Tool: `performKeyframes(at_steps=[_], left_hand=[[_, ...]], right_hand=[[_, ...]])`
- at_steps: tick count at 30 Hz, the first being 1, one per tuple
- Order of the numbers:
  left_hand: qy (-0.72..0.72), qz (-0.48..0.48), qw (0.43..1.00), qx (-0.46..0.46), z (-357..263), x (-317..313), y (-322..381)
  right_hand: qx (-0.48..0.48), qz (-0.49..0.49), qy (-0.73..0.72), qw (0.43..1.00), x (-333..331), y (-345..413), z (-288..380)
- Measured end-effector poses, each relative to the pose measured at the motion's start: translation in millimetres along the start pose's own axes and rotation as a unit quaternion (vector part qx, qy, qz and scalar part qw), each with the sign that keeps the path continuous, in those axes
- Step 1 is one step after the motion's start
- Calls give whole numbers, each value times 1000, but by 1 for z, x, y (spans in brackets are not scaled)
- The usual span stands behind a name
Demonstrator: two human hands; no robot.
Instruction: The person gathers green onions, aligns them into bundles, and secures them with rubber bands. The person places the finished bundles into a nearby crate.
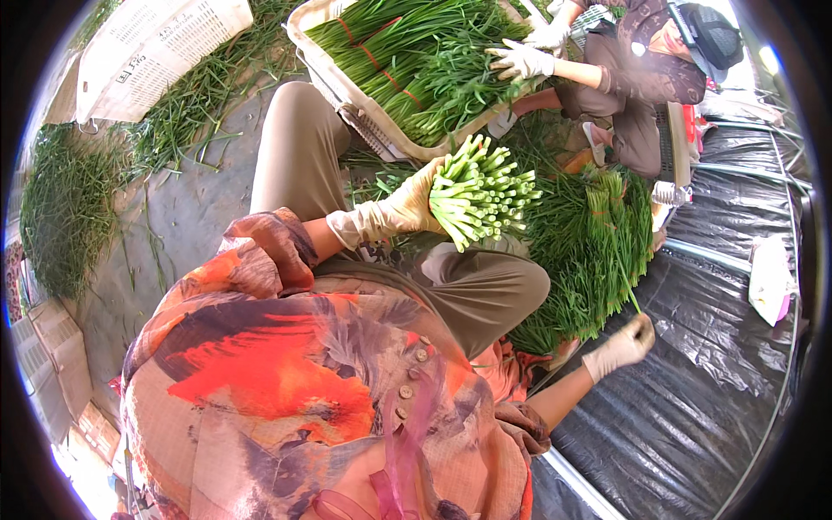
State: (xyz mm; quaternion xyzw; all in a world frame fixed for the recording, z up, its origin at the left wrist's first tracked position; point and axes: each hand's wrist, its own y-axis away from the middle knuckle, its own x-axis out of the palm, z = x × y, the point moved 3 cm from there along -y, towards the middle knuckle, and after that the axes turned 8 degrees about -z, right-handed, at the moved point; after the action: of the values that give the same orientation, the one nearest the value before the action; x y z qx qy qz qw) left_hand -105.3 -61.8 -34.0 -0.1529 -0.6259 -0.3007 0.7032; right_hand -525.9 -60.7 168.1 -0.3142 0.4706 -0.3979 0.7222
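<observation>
My left hand (403, 205), in a pale glove, grips a thick bundle of green stalks, apparently chives (484, 192). The bundle's pale cut ends face up and to the right. A bit of red band shows beside my fingers. Out to the right, my right hand (621, 348), also gloved, pinches the end of a single long green stalk (625, 276) between its fingertips. That stalk runs up toward a heap of loose chives (572, 260) beside my right knee. Smaller tied bunches (603, 201) rest on top of the heap.
A cream plastic crate (426, 151) of red-banded chive bundles (390, 65) stands ahead. Across it, a co-worker's gloved hands (523, 60) touch the greens. White crates (159, 55) and leaf scraps (71, 208) lie left. Black plastic sheeting (702, 312) with metal pipes spans the right.
</observation>
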Motion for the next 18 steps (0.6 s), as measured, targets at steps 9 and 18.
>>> performKeyframes(at_steps=[9, 18], left_hand=[[2, 9, 1000, 1, -10, 15, 2], [88, 131, 987, -41, -4, 30, 5]], right_hand=[[-88, 392, -173, 899, 80, 96, 194], [-382, 355, -134, 843, 80, 61, 301]])
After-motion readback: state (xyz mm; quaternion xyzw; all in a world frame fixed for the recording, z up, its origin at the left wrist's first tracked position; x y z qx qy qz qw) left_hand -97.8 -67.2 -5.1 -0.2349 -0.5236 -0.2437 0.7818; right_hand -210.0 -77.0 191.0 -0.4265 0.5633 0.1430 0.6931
